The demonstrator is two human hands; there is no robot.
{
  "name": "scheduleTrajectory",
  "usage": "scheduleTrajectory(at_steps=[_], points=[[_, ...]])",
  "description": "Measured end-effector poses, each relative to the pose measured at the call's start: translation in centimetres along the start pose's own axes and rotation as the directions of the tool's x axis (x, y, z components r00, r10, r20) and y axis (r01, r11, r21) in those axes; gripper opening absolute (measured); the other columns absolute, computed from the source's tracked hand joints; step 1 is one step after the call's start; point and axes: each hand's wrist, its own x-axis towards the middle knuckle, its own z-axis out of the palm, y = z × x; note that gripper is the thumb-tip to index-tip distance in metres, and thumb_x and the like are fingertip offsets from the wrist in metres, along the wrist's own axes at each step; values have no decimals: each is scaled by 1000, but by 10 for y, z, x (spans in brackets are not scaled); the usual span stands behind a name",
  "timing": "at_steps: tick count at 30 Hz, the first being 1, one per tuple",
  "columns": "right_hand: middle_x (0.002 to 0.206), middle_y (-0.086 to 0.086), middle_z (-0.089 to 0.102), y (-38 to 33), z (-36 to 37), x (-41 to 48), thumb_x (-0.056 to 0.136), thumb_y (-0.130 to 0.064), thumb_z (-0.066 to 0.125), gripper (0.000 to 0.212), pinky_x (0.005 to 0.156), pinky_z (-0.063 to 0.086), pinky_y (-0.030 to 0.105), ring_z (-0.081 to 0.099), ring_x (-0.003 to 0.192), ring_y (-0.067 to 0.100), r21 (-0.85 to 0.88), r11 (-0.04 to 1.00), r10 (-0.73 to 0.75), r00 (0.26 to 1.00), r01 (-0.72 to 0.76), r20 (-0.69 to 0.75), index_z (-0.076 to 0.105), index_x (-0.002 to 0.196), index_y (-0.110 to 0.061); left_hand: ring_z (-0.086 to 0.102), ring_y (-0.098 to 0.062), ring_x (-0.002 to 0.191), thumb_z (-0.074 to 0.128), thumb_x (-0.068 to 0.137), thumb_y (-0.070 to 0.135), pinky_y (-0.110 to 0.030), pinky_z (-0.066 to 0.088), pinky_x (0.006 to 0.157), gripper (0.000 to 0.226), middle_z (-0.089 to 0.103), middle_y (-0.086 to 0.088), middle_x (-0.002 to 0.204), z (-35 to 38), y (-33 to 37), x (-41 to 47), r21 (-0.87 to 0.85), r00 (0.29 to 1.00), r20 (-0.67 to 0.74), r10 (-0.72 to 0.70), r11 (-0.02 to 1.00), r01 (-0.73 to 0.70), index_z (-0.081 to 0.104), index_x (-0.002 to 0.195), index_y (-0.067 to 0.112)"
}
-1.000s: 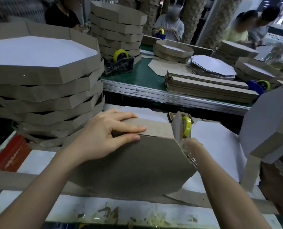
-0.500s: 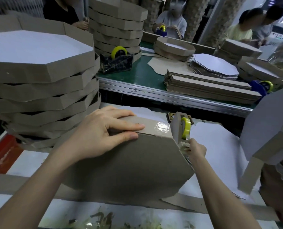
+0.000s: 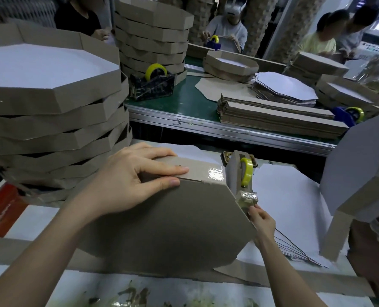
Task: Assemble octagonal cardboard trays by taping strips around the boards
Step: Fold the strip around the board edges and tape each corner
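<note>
At your left, finished trays [image 3: 51, 103] sit stacked out of the way. Your left hand [image 3: 128, 180] lays straight fingers on the strip [image 3: 197, 170], pressing it to the board [image 3: 173, 222], which stands tilted on the table [image 3: 35, 220] before you, so the joint cannot slip. Your right hand [image 3: 262, 220] grips the tape dispenser [image 3: 236, 173] at the next corner, laying glossy tape [image 3: 215, 175] over the seam.

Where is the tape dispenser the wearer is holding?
Head view, centre-right: the tan tape dispenser with the yellow roll sits against the upper-right corner of the grey-brown octagonal cardboard tray, held by the right hand.
</note>
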Motion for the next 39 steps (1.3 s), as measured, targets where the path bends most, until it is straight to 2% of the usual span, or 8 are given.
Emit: scheduleTrajectory(at_steps=[5,11,14,16,19,22,32,39], points=[[82,16,66,18,-9,-10,94,0,61,13,69,46,32,57,85,29,-121,993,5,995,7,100,68,95,10,52,2,113,53,83,58,-27,44,94,33,61,22,123,1,1,-3,-4,1000,-3,11,1000,-11,68,110,48],[93,24,72,-50,25,-37,91,-4,67,10,59,49,14,62,67,16,-329,904,-165,933,273,320,73,95,-11,54,-4,116,53,85,56,-40,46,94,32,63,15,125,-2,1,-11,-8,1000,-19,5,1000,-6,68,111,46],[77,-4,68,-93,43,-57,92,-14,70,51,53,51,13,69,72,3,-259,905,-231,899,339,371,54,139,-22,51,-3,117,50,85,58,-41,45,94,33,60,16,127,-3,2,-17,1,1000,-5,4,1000,-4,65,113,51],[66,-9,67,-123,51,-74,91,-13,70,42,40,42,13,58,49,-1,-146,924,-281,887,353,368,62,131,-22,51,-5,116,48,86,58,-40,43,95,33,60,14,128,-6,5,-22,39,1000,-3,19,999,-18,64,114,51],[88,4,77,-160,54,-110,89,-4,64,15,40,36,18,40,45,10,84,966,-254,835,244,488,75,95,-12,52,-9,119,48,86,57,-41,39,99,34,62,11,128,-9,10,-30,88,1000,-11,28,996,-27,65,115,48],[99,14,75,-186,50,-154,86,0,60,21,37,30,14,27,38,4,266,956,-257,780,120,571,78,79,-6,51,-13,124,54,87,50,-42,37,105,31,61,7,131,-11,16,-32,88,1000,-6,15,996,-15,66,116,45],[100,15,73,-180,38,-257,90,6,40,29,32,25,11,22,31,4,324,941,-125,782,-102,611,68,100,7,50,-16,118,57,90,49,-36,35,97,46,59,9,125,-9,10,-28,174,1000,15,-15,985,12,42,130,31],[86,11,74,-150,33,-286,94,5,40,28,33,24,10,23,34,4,413,885,-76,812,-212,579,68,98,3,49,-19,121,55,92,46,-41,35,100,67,58,8,130,-11,11,-32,182,997,72,8,983,-21,18,147,45]])
